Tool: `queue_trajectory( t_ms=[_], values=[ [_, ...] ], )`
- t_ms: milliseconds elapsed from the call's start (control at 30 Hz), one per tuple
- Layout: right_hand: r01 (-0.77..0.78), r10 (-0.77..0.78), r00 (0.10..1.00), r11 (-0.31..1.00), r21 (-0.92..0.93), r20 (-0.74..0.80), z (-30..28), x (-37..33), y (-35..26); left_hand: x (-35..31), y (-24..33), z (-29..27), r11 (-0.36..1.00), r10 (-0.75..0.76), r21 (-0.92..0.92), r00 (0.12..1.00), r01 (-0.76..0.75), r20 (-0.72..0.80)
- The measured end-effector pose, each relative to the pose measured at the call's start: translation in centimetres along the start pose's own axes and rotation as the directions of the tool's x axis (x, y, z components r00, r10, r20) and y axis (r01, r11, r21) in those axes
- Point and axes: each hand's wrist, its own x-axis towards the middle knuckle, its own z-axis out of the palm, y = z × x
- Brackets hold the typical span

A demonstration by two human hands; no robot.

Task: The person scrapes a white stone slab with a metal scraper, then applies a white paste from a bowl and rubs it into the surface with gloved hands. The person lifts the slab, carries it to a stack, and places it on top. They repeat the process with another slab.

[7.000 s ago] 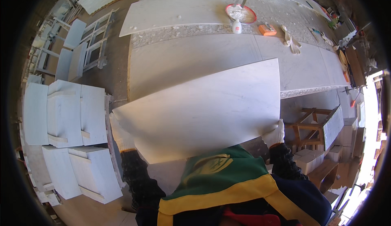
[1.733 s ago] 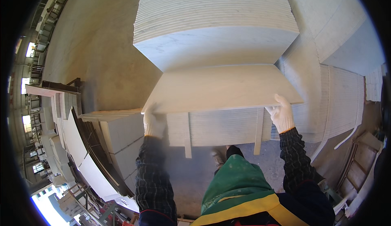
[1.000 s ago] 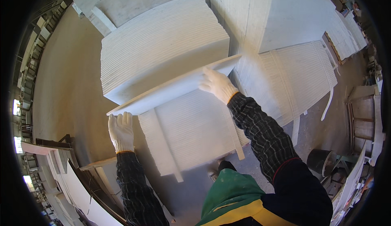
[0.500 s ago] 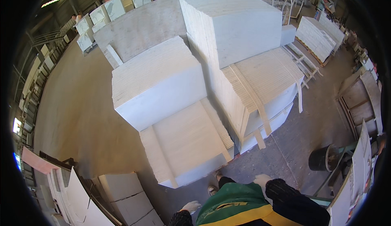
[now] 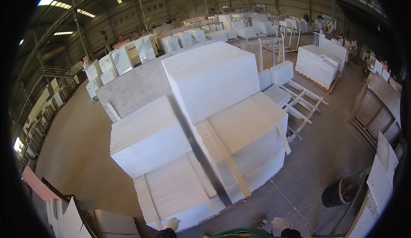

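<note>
My left hand (image 5: 173,224), in a pale glove, hangs low at the bottom edge, by the front of the lower left stack of thin white slabs (image 5: 175,191); whether it touches them I cannot tell. Its fingers look loosely stretched with nothing in them. My right hand (image 5: 280,224), gloved too, hangs over the floor right of the stacks, loosely open and holding nothing visible. A taller block of white slabs (image 5: 214,79) rises behind the lower right stack (image 5: 244,131). Pale strips (image 5: 229,161) lie across the lower stacks.
A black bucket (image 5: 340,191) stands at right, beside leaning panels (image 5: 381,173). Pale frames (image 5: 304,103) lie behind the right stack. A pallet of white blocks (image 5: 317,66) stands farther off. Several people are in the background, one in blue (image 5: 318,23). Boxy pale pieces (image 5: 113,223) sit at lower left.
The view has tilted up, showing the hall's far wall and roof lights. Both hands now sit lower in the picture, the left one closer to the left stack's front.
</note>
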Motion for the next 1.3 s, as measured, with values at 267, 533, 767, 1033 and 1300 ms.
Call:
queue_trajectory(
  t_ms=[267,533,767,1033,1300],
  values=[
    [0.026,0.011,0.989,0.969,0.247,-0.149,-15.7,2.1,-2.2,29.0,33.9,-1.4,0.691,-0.071,-0.574,0.831,0.44,0.551],
    [-0.024,-0.015,0.999,0.728,0.685,0.051,-26.4,8.9,-5.7,40.8,50.8,-4.0,0.828,0.39,-0.557,0.646,0.065,0.656],
    [0.233,-0.004,0.942,0.727,0.646,-0.335,-42.8,15.3,-4.9,54.9,51.1,7.4,0.961,0.237,-0.105,0.566,-0.257,0.79],
    [-0.331,0.323,0.941,0.826,-0.455,-0.098,-50.5,16.5,14.9,69.6,73.2,9.5,0.64,0.736,-0.365,0.404,-0.676,0.543],
    [-0.306,0.206,0.935,0.881,-0.362,-0.289,-52.1,22.7,22.1,82.5,81.8,12.3,0.574,0.769,-0.408,0.296,-0.71,0.567]
  ],
)
